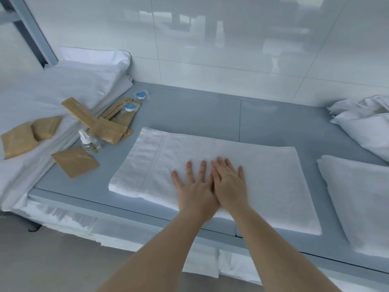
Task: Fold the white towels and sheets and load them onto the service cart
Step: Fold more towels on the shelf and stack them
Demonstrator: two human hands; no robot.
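The folded white towel lay flat on the grey table, and you pressed your left hand and right hand on it, fingers spread, gripping nothing. Another folded towel lay beside; brown packets sat left.

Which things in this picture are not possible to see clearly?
Head view only:
- Towel: its middle is hidden under the left hand and right hand.
- Second towel: cut off by the right edge.
- Brown packets: print too small to read.
- Service cart: not in view.
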